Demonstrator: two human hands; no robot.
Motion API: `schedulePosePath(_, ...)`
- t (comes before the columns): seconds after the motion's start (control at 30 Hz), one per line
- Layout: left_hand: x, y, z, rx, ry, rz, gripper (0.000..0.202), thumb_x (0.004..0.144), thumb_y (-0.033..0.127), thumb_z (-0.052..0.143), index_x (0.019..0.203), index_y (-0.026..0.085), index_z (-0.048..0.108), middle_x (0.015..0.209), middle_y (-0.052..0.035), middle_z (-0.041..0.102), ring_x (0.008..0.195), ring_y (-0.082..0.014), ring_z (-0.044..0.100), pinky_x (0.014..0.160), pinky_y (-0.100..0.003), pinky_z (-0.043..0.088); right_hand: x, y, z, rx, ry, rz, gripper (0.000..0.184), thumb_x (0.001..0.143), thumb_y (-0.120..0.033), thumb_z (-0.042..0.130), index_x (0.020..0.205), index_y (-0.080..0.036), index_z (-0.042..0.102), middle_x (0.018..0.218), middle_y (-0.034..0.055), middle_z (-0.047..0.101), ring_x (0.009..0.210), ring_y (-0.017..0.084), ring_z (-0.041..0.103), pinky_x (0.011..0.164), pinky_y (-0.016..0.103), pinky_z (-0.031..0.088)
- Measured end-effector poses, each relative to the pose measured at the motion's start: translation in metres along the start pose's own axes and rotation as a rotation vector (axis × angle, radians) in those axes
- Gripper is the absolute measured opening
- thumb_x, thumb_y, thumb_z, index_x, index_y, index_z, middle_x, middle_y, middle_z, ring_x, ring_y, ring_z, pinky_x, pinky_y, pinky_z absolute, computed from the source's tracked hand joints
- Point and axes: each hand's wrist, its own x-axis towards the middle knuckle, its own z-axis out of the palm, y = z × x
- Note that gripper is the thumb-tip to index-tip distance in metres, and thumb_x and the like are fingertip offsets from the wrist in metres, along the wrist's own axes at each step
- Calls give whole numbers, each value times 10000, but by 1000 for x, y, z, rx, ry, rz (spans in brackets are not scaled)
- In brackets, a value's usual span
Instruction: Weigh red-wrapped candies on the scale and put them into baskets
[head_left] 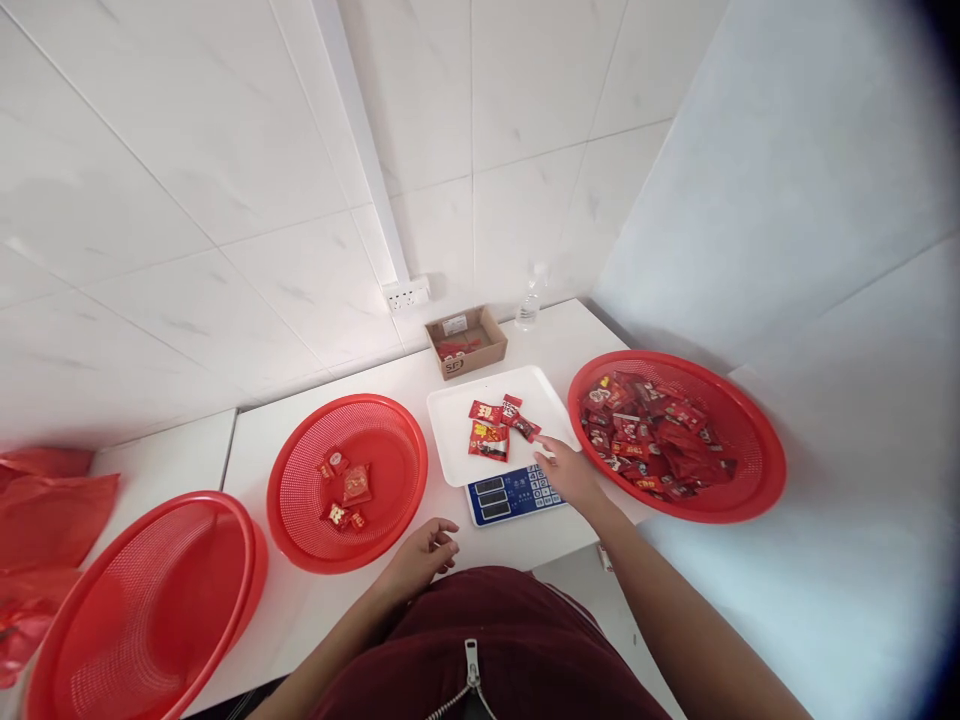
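My right hand (568,468) reaches over the front right corner of the white scale tray (457,455), fingers stretched toward several red snack packets (495,425) lying on it; it holds nothing. The tray sits on a blue scale (512,494) with a keypad. My left hand (426,555) rests on the white table near the front edge, fingers loosely curled and empty, just beside the middle red basket (390,500), which holds a few red packets (345,488).
A red basket (750,470) full of red packets stands at the right. Another red basket (150,600) sits at the far left, with red bags (45,500) beyond it. A small cardboard box (466,340), a clear bottle (529,298) and a wall socket (406,294) are at the back.
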Motion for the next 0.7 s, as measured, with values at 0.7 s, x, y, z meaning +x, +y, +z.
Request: schedulePosePath(0.7,17,6,17,63,-75,16,318,759,374,548,1018,198,493,793,24,503,725,-123,548,682,-291,434,-15,107,-61,-304,-82,371,454,879,-356,304,1130,-144,617,1121,158,641,977,275,614,813,380,458)
